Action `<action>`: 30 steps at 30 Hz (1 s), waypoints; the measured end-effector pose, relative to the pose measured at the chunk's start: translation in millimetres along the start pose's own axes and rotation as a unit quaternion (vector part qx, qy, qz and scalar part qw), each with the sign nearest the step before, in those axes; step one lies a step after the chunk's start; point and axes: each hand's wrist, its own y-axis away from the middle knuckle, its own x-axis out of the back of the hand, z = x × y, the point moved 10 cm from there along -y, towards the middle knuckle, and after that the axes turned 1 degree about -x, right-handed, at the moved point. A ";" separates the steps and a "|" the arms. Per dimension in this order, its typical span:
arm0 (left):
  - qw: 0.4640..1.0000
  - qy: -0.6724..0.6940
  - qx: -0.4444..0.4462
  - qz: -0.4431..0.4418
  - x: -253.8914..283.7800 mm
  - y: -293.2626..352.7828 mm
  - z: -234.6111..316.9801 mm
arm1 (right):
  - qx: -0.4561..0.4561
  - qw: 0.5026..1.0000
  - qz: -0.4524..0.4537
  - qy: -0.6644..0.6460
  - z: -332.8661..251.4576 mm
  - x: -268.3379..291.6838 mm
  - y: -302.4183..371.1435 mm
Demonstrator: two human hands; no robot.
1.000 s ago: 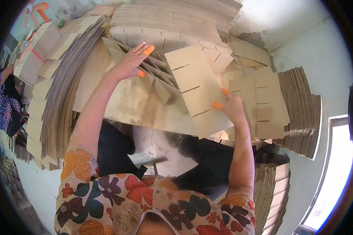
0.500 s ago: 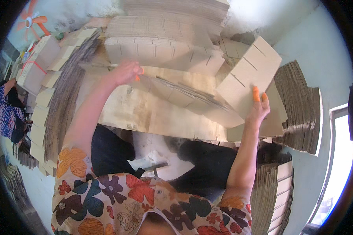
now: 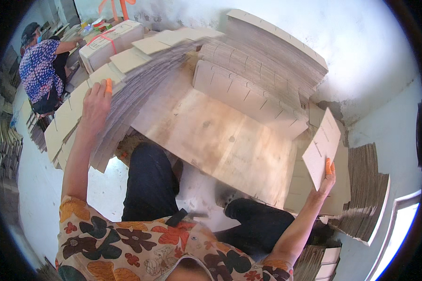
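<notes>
at the lower edge of the frame i see the flowered shirt [image 3: 136,239] of the person, and above it the dark trousers [image 3: 147,185], close to the front edge of a wooden board [image 3: 215,136] in the middle. at the right of the frame, the right hand [image 3: 329,181], with orange finger covers [image 3: 328,166], is pinching the lower end of a slotted card [image 3: 321,146], which is held tilted in the air. at the left, the left hand [image 3: 95,108] is over a long row of cardboard sheets [image 3: 147,89], its fingers near together; whether it grips one, i cannot tell. at the right side, a thick brown stack [image 3: 362,180] stands near the wall. behind the board, upright slotted pieces [image 3: 248,96] stand in rows. in the upper left is a carton [image 3: 101,52] with a red strap [image 3: 110,41], and beside it a co-worker [image 3: 40,65] in spotted blue clothing reaches one arm forward. behind the rows rises the pale, stained wall [image 3: 361,47].
</notes>
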 end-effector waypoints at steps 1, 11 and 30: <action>0.999 -0.023 0.018 -0.023 -29.5 4.8 -14.0 | 0.004 1.000 -0.021 0.007 8.2 -1.2 -6.4; 0.985 0.133 0.103 -0.042 -92.0 -11.7 22.1 | 0.083 0.990 -0.009 0.114 -12.9 -25.9 16.4; 0.817 0.556 -0.153 -0.009 -8.9 -278.1 467.4 | 0.311 0.767 0.084 0.554 -7.0 -56.3 -31.8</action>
